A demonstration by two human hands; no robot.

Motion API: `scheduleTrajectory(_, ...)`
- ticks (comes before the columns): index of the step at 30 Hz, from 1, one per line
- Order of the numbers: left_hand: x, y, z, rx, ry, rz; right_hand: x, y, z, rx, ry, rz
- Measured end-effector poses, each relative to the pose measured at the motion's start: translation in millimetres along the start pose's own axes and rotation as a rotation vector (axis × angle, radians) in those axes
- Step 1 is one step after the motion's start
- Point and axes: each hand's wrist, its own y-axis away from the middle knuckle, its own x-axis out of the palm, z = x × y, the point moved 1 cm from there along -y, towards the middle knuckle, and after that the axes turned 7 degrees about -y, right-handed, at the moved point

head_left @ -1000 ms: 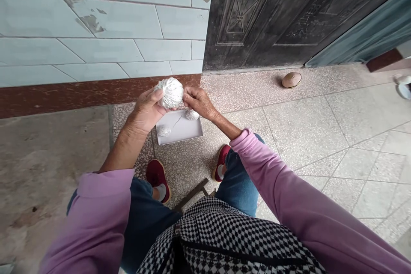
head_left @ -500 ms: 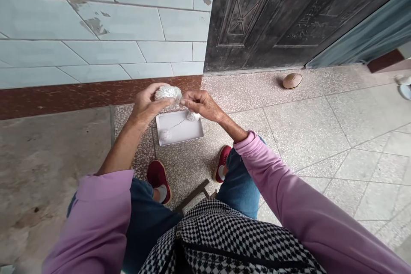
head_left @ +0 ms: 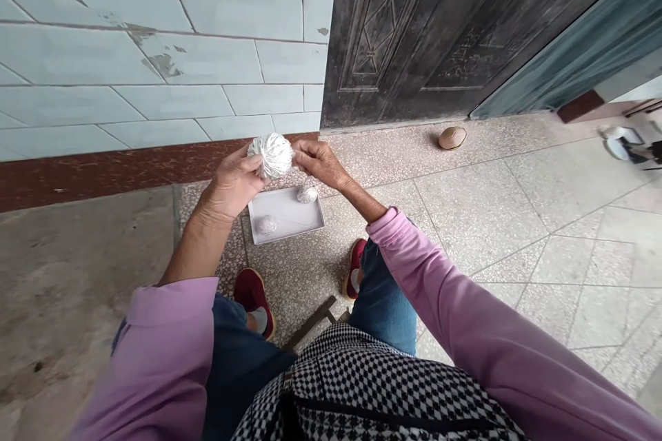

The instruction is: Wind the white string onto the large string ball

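My left hand (head_left: 235, 182) is closed around a ball of white yarn (head_left: 272, 156), its thumb pressed on the wound strands. Against the ball's right side, my right hand (head_left: 321, 164) pinches thumb and forefinger together on a yarn strand (head_left: 292, 157), which is barely visible. Below both hands, a shallow white box (head_left: 286, 232) lies on the floor. Inside it are two smaller white balls (head_left: 307, 194), one at its back right and another at its left. A faint thin strand crosses the box between them.
A pale tiled wall (head_left: 191, 58) with a brown skirting rises just beyond the hands. To its right is a dark carved door (head_left: 398, 34). A rounded tan object (head_left: 452, 138) sits on the speckled floor near the door. My red shoes (head_left: 252, 295) flank the box's near side.
The yarn ball has turned in my left hand, showing its wound face. My right hand stays pinched close beside it. The view has shifted slightly, and the strand in the box looks fainter.
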Motion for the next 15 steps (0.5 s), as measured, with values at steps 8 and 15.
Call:
scheduleTrajectory(8,14.1,-10.5,0.7,0.078,0.101,-0.014,19.8,20.4,-9.5,-0.03,0.171,-0.017)
scheduleTrajectory(15,13.8,-14.3,2.1,0.08,0.137,-0.113,34.8,58.0,3.5,0.008,0.297,0.046)
